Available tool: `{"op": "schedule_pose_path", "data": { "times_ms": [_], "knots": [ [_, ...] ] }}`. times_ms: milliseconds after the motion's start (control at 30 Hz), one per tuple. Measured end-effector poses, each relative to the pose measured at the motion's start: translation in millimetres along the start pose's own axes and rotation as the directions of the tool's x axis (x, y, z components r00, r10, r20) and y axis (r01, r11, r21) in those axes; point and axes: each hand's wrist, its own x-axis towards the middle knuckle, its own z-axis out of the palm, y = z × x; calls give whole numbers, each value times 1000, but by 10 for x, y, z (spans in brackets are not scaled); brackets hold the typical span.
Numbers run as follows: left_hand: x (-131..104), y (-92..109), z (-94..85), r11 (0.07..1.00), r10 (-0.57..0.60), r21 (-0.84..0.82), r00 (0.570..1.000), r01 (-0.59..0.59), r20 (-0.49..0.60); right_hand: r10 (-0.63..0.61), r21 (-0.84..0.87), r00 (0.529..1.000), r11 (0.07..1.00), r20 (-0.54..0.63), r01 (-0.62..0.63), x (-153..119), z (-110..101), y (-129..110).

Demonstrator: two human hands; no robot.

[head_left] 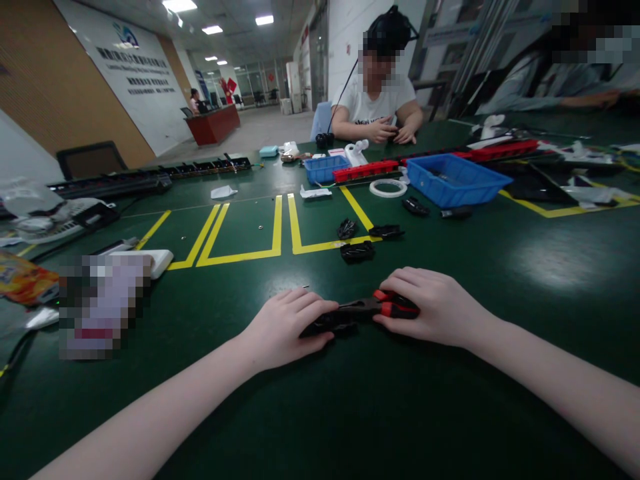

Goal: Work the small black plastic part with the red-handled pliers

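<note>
My left hand (290,327) is closed around a black plastic part (343,327) just above the green table. The fingers hide much of that part. In my right hand (435,303) are pliers (400,307) with red and black handles. Their dark jaws point left and meet the black part near my left fingertips; whether they bite on it I cannot tell. Beyond my hands lie more black plastic parts, among them one part (357,252) near the yellow tape and another (387,231) to its right.
Further back stand a large blue bin (455,190) and a smaller blue bin (327,179), with a roll of tape (388,193) between. A phone-like object (107,300) lies at left. Across the table sits a person (375,100); another is at far right.
</note>
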Motion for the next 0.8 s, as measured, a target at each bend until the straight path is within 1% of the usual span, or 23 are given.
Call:
{"op": "schedule_pose_path", "data": {
  "times_ms": [467,667,800],
  "knots": [
    [-14,-32,33,999,17,28,1000,-17,-8,-4,-24,999,1000,-33,3,-16,34,1],
    [-14,-28,27,999,30,27,999,-29,-23,22,-8,1000,1000,3,-22,-14,50,-6],
    [-11,-17,8,1000,4,9,1000,-4,-4,18,-23,1000,1000,9,-18,-10,49,-15]
  ]
}}
